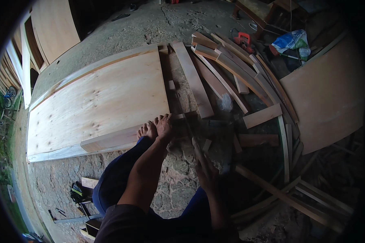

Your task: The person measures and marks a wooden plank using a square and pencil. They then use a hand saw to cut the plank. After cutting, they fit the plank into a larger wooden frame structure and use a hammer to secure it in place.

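Note:
My left hand (164, 126) presses down on a wooden plank (109, 138), its fingers curled over the top beside my bare foot (147, 130), which also rests on the plank. The plank lies along the near edge of a large plywood panel (101, 95), and its darker end sticks out past the panel to the right. My right hand (207, 172) is closed around the handle of a handsaw. The thin saw blade (189, 127) reaches away from me and meets the plank near its right end; it is dark and partly blurred.
Several cut boards (231, 69) lie piled to the right of the panel. Beyond them are a red power tool (243, 40), a blue-and-white bag (294, 42) and a plywood sheet (324, 93). Long wood strips (288, 198) cross at the lower right. Small tools (79, 192) lie at the lower left.

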The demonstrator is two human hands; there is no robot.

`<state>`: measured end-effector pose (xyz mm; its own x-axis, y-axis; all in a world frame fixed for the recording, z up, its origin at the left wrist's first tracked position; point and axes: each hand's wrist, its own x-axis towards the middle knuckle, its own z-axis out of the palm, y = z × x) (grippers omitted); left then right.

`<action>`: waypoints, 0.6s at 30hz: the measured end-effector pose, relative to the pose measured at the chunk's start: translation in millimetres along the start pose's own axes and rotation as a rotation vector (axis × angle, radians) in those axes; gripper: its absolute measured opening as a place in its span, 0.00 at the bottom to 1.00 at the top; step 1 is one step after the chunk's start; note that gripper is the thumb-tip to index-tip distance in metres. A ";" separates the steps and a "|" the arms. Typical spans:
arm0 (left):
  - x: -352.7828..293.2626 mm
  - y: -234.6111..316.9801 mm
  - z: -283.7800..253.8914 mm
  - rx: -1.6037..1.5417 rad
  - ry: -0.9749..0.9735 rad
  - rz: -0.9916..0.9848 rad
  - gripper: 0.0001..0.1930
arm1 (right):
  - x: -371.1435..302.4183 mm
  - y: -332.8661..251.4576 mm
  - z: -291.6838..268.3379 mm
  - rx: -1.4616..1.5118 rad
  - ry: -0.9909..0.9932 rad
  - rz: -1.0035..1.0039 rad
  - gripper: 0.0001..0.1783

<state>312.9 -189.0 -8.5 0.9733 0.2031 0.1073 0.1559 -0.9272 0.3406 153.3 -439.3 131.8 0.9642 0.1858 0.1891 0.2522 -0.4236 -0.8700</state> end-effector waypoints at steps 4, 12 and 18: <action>-9.6 5.3 3.1 -0.035 0.053 0.049 0.27 | -131.9 -33.6 -53.8 0.064 0.023 0.015 0.30; -13.2 21.5 -5.5 -0.087 0.117 0.058 0.20 | 64.4 24.7 35.7 0.188 0.055 0.059 0.31; -15.2 27.2 -22.4 -0.078 -0.037 0.007 0.18 | -109.3 -35.8 -61.5 -0.243 -0.139 0.027 0.29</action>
<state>298.5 -210.3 20.0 0.9800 0.1840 0.0760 0.1372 -0.9008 0.4121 43.8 -499.0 170.3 0.9548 0.2838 0.0883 0.2544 -0.6270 -0.7363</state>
